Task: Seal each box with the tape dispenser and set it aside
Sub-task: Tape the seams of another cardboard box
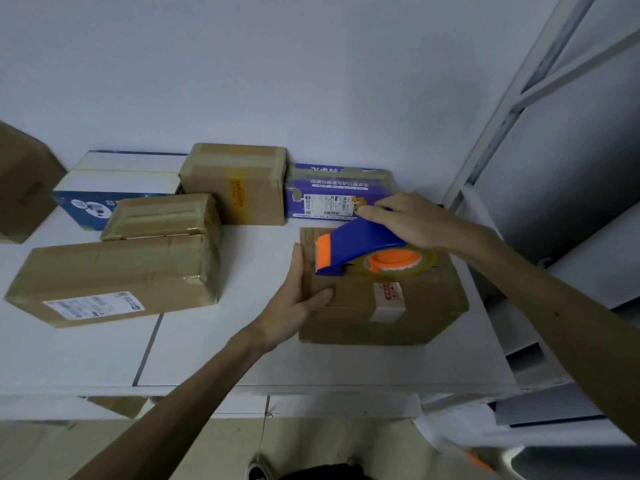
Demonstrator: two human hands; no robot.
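On the white table, the long brown box well left of the work box already wears tape. So do the smaller cartons behind and left of the work box, so several look sealed and set aside. The work box's own taping seems barely begun. The tape dispenser sits on its top, its handle grasped by the right grip. The left grip, fingers straight, braces its left side, thumb on top.
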